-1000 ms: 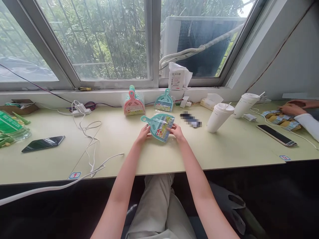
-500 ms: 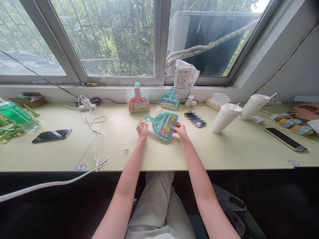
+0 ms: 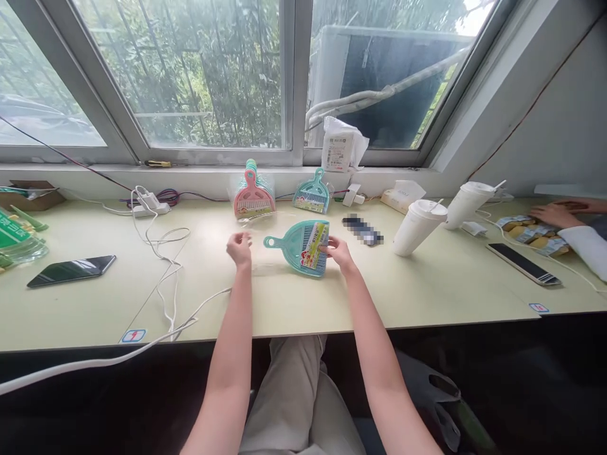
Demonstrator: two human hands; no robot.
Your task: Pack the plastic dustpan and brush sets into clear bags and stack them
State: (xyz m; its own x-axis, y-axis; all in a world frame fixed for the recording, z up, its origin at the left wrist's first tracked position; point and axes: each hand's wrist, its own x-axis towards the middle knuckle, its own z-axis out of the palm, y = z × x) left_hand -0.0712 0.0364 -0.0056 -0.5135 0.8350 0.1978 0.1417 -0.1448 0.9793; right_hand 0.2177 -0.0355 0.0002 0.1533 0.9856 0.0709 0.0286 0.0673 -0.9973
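Note:
A small teal dustpan-and-brush set (image 3: pixel 298 245) with a colourful label lies on the pale desk (image 3: pixel 427 284) in front of me, handle pointing left. My right hand (image 3: pixel 336 253) grips its right edge. My left hand (image 3: pixel 239 248) is to the left of the handle, fingers pinched on a thin clear plastic bag (image 3: pixel 263 260) that lies loose between hand and dustpan. The bag is faint and hard to trace.
Against the wall stand a stack of pink dustpan sets (image 3: pixel 255 197) and a teal one (image 3: pixel 312 193). Two white lidded cups (image 3: pixel 417 227) (image 3: pixel 467 203), two phones (image 3: pixel 71 270) (image 3: pixel 521 264), white cables (image 3: pixel 164 253) and a co-worker's hand (image 3: pixel 557 215) share the desk.
My left hand has moved left, away from the dustpan, drawing the clear bag off it. The dustpan's handle is bare and my right hand keeps hold of the right edge.

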